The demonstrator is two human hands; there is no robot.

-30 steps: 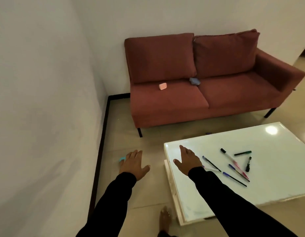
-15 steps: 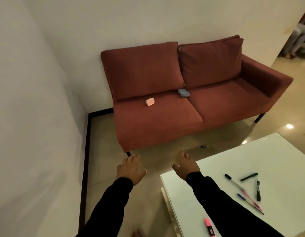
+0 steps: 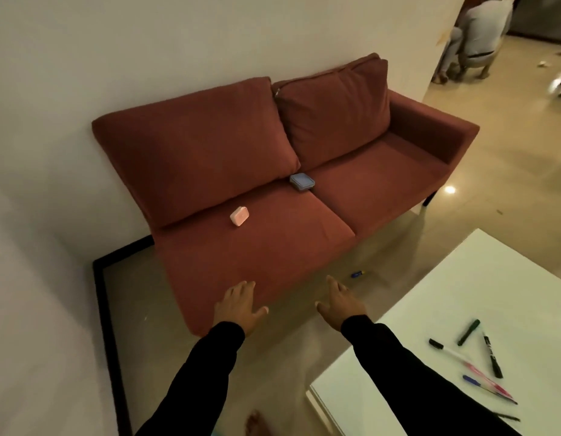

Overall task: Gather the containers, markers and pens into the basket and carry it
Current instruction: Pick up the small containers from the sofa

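**Both hands empty, containers on sofa, pens on desk**

No basket is in view. A small blue item (image 3: 357,274) on the floor under the sofa's near edge is too small to identify. The lowest pens at the desk's (image 3: 461,278) near right corner overlap and are hard to separate.

Left hand (image 3: 238,306) and right hand (image 3: 340,305) are spread, fingers released, holding nothing, and hover before the sofa (image 3: 273,247). The pink container (image 3: 239,216) lies on the left seat cushion, well beyond the left fingers. The blue container (image 3: 301,182) sits at the seam between cushions, farther still.

The green marker (image 3: 468,332) slants toward the far right; the black marker (image 3: 492,357) runs near-to-far; the pink pen (image 3: 471,369) points toward the near right.
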